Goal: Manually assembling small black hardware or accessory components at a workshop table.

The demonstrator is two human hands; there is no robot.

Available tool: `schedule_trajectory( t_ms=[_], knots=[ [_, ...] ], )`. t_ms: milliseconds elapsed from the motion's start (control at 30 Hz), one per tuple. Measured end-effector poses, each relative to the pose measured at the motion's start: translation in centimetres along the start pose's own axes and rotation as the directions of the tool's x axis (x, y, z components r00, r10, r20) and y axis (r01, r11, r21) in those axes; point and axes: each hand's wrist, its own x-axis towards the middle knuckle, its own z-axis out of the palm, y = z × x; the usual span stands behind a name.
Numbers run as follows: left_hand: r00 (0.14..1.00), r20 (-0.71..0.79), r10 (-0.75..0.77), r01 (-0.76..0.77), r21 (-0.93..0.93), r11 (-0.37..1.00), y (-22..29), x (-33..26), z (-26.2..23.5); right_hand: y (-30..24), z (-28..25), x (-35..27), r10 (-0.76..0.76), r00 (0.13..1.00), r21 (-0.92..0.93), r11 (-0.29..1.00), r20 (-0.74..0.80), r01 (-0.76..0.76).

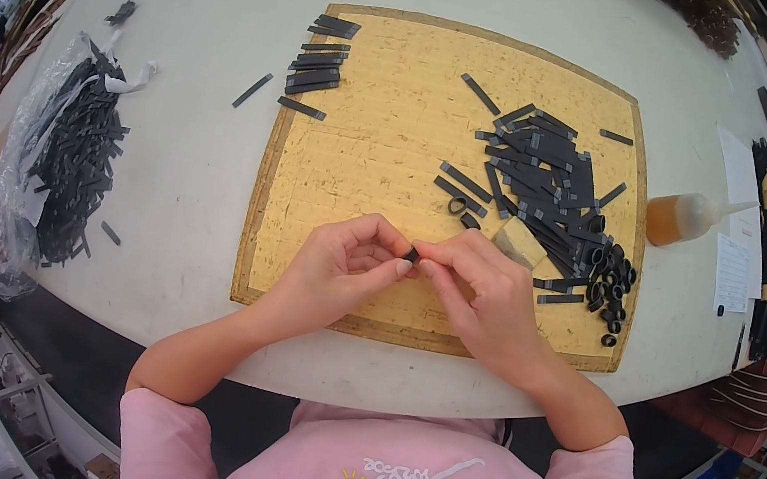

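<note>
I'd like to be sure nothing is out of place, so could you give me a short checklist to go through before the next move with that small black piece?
1. Black piece pinched by both hands: ok, left hand and right hand meet on it.
2. Piece shaped into a closed loop: cannot tell, fingertips hide most of it.
3. Flat strips within reach on the board: ok.
4. Finished loops kept apart from the strips: not ok, the piles touch.
5. Glue bottle upright: not ok, it lies on its side by the board.
</note>
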Motion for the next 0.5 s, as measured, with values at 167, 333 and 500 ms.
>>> schedule_trajectory(
  t_ms=[167,333,500],
  knots=[
    [0.999,-0.036,0.003,0.0,0.074,0.997,0.0,-0.1,0.7,0.1,0.1,0.3,-0.09,0.995,-0.223,0.97,0.031,0.095],
    [0.998,-0.068,0.017,-0.007,0.143,0.99,0.2,-0.1,1.1,-0.1,0.7,1.1,-0.136,0.991,-0.263,0.955,0.016,0.136],
    [0.996,-0.093,-0.009,0.014,0.057,0.998,-0.2,-0.2,1.0,0.5,0.4,1.3,-0.138,0.99,-0.228,0.964,0.01,0.137]
  ],
)
